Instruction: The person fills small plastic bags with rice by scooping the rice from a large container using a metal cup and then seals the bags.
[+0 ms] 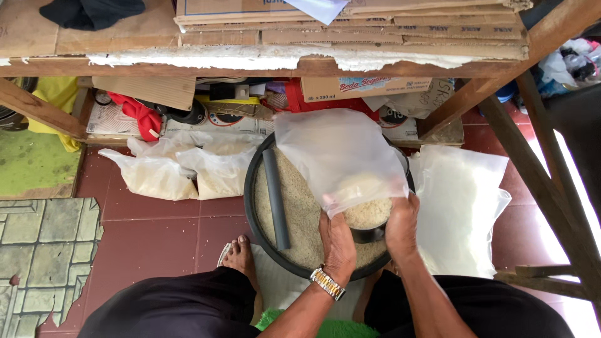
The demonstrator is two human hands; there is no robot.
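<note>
A wide black basin (250, 188) on the floor is filled with white rice (300, 213), and a grey pipe piece (276, 197) lies in it. My left hand (338, 245), with a metal wristwatch (327, 283), and my right hand (402, 228) both grip the near end of a translucent plastic bag (338, 153). The bag stretches away from me over the basin. Some rice shows through it between my hands, just above a small black cup (369, 235). Whether a hand also holds the cup cannot be told.
Filled rice bags (181, 169) lie left of the basin, and a stack of flat plastic bags (460, 200) lies to its right. A wooden shelf (250, 66) with cardboard spans the top, its slanted leg (544, 181) at right. My bare foot (241, 256) rests by the basin.
</note>
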